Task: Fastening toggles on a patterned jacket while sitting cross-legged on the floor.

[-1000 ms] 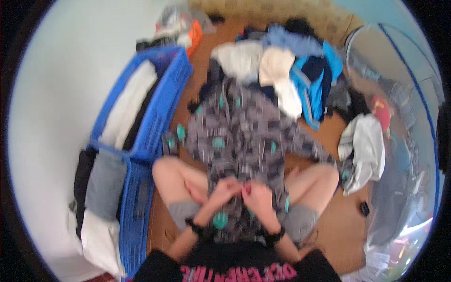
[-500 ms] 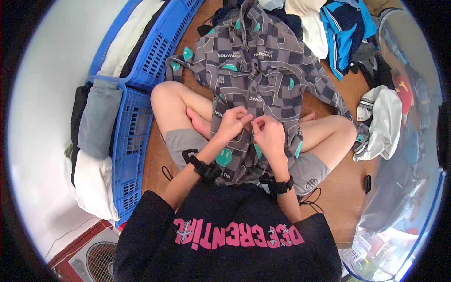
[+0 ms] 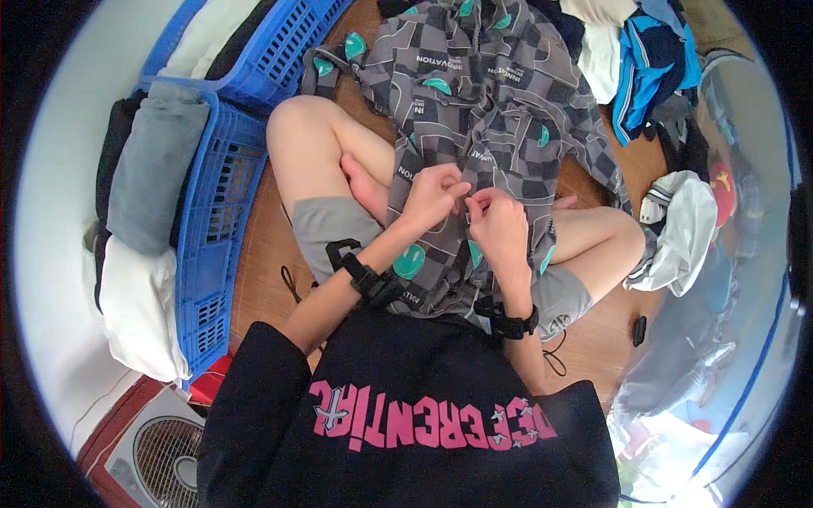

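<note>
A grey and black checked long-sleeved shirt with green smiley shapes lies spread over my lap and the floor, its front facing up. My left hand is closed, thumb and fingertips pinching the edge of the shirt's front opening. Just beside it, my right hand pinches the facing edge, its fingers curled. The fingertips of both hands are close together over the middle of the shirt. Any button between them is too small to make out. Each wrist wears a black strap with a small device.
Blue plastic baskets with folded clothes stand along the left wall. Piled clothes, including a blue jacket, lie at the far right. A white garment sits by my right knee, near a clear plastic bag. A fan is at lower left.
The whole view has shifted slightly, so the baskets and floor sit differently in it. Both hands stay pinched at the shirt's front, with fingertips slightly moved.
</note>
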The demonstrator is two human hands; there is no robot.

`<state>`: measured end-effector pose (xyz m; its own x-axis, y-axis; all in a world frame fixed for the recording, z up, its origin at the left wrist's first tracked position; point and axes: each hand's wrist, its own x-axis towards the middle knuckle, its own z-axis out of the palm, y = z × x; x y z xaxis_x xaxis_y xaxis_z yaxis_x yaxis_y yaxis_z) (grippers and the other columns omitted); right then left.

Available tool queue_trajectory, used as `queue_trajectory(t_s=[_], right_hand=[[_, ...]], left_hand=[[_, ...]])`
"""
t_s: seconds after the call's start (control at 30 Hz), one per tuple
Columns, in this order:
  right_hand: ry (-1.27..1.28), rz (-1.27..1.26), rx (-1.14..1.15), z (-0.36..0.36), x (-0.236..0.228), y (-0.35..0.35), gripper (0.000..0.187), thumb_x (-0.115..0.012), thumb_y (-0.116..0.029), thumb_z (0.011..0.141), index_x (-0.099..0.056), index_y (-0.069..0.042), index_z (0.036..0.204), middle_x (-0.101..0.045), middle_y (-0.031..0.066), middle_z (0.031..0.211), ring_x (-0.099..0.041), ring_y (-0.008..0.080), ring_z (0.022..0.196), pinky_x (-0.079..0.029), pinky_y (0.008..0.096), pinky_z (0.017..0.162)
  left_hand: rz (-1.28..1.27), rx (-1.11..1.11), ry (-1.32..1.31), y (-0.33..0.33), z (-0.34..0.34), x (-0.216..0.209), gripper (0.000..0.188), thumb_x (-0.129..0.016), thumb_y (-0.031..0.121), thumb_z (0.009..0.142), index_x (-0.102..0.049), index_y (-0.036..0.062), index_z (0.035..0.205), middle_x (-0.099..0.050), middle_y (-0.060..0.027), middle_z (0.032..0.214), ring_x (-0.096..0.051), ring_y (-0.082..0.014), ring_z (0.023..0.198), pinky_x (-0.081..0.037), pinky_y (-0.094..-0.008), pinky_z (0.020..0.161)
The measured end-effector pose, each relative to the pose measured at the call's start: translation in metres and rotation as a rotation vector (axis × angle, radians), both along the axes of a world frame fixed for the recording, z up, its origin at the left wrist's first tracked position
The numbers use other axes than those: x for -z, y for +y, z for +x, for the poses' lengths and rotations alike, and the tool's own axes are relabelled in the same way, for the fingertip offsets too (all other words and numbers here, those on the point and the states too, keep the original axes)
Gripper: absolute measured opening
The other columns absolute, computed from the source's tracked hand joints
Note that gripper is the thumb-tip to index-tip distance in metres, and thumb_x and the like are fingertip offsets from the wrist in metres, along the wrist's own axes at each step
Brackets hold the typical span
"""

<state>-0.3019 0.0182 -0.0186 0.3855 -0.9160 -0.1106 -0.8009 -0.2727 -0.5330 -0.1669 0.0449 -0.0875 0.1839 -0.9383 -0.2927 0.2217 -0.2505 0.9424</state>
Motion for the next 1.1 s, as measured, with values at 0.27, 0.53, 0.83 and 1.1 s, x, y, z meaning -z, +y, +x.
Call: queue_trajectory(t_s=[0.27,0.53,0.83,1.1], right_hand=[[0.178,-0.149,0.005,0.018,-0.010,0.011,0.012,-0.069,-0.013,0.083,-0.064,-0.002,0.082,-0.067,0.0163,0.078,-0.065,0.0370,0.076,-0.050,0.0448,0.065],[0.088,-0.016,-0.079,0.009,-0.003,-0.011,0.013,-0.067,-0.015,0.082,-0.062,-0.003,0.081,-0.066,0.0183,0.074,-0.066,0.0369,0.070,-0.052,0.0442,0.063],[-0.148,-0.042,-0.027,0.004,-0.007,-0.008,0.011,-0.065,-0.010,0.082,-0.061,0.001,0.079,-0.064,0.0201,0.072,-0.065,0.0357,0.066,-0.051,0.0414,0.062],[-0.312,-0.026,0.015,0.001,-0.005,0.006,0.010,-0.064,-0.007,0.082,-0.059,0.001,0.081,-0.061,0.0190,0.071,-0.062,0.0356,0.063,-0.049,0.0430,0.059]], left_hand=[[-0.034,-0.090,-0.036,0.000,-0.006,0.016,0.021,-0.069,0.005,0.086,-0.053,0.0035,0.072,-0.054,0.0021,0.060,-0.044,-0.0045,0.055,-0.035,-0.0257,0.049],[-0.002,-0.079,-0.078,-0.001,0.000,0.007,0.020,-0.074,0.012,0.081,-0.059,-0.0002,0.074,-0.061,-0.0084,0.058,-0.055,-0.0106,0.053,-0.041,-0.0300,0.050],[-0.094,0.061,-0.318,0.002,-0.001,-0.009,0.039,-0.067,0.035,0.090,-0.065,-0.0011,0.075,-0.060,-0.0068,0.057,-0.057,-0.0108,0.053,-0.042,-0.0296,0.049],[-0.013,0.164,0.001,-0.001,0.000,0.000,0.044,-0.062,0.035,0.093,-0.063,-0.0008,0.068,-0.057,-0.0049,0.055,-0.055,-0.0111,0.051,-0.039,-0.0276,0.046]])
